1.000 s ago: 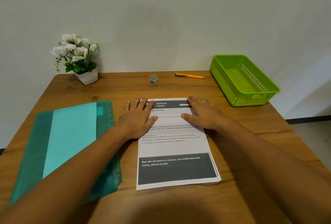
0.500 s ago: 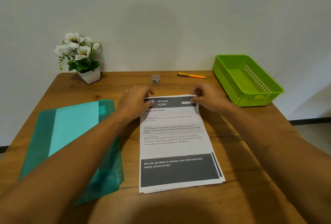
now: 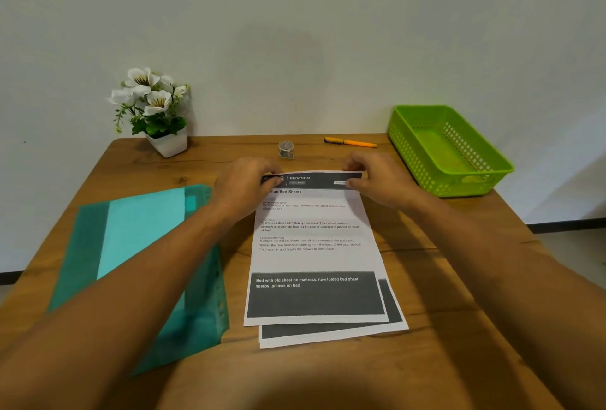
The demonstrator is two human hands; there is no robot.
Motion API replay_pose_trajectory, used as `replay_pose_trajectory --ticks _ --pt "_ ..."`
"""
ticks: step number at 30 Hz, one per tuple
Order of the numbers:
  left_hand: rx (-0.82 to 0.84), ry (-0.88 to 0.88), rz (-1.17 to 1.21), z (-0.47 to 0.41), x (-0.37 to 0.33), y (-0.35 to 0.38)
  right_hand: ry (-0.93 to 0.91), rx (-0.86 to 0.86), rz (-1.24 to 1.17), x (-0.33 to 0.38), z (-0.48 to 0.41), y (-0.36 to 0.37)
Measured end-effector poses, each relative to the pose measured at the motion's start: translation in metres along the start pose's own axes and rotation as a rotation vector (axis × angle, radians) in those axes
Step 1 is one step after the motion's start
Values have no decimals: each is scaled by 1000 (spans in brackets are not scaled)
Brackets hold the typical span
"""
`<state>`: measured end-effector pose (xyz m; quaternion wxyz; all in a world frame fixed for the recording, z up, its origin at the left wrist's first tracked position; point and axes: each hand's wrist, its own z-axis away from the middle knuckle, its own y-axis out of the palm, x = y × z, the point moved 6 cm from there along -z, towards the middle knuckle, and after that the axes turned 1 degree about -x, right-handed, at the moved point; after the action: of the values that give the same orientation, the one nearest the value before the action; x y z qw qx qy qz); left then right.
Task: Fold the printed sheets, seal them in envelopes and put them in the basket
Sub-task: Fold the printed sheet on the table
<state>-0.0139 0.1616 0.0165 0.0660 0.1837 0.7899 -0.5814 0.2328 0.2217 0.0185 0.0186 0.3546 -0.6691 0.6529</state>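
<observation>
A small stack of printed sheets (image 3: 314, 258) lies in the middle of the wooden table (image 3: 426, 360). The top sheet is shifted a little off those beneath, whose dark bands show at the near right. My left hand (image 3: 244, 185) pinches the top sheet's far left corner. My right hand (image 3: 380, 176) pinches its far right corner, and that far edge is raised slightly. A green plastic basket (image 3: 459, 176) stands at the far right, nothing visible in it. A teal folder (image 3: 98, 245) with a light turquoise envelope (image 3: 141, 232) inside lies on the left.
A white pot of artificial flowers (image 3: 154, 114) stands at the far left by the wall. A small tape roll (image 3: 286, 149) and an orange pen (image 3: 351, 142) lie along the far edge. The basket overhangs the table's right edge slightly.
Both hands went from lying flat on the sheet to pinching its far corners. The top sheet's far edge has lifted and the sheet has slid off the ones beneath.
</observation>
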Motion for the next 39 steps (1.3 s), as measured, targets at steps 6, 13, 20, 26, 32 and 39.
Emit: replay_pose_trajectory --ticks 6,13,20,26,32,39 --pt "90 47 -47 18 -13 13 -98 88 210 37 4 23" --pt "156 128 -157 32 -34 34 -261 103 426 67 22 56" --pt "78 152 -107 54 -32 48 -246 41 339 53 47 78" --pt "76 127 -155 55 -35 55 -177 -15 314 54 55 89" --pt "134 60 -256 58 -33 62 -59 -22 327 43 58 95" --pt "202 5 -346 59 -22 60 100 -31 334 -17 80 58"
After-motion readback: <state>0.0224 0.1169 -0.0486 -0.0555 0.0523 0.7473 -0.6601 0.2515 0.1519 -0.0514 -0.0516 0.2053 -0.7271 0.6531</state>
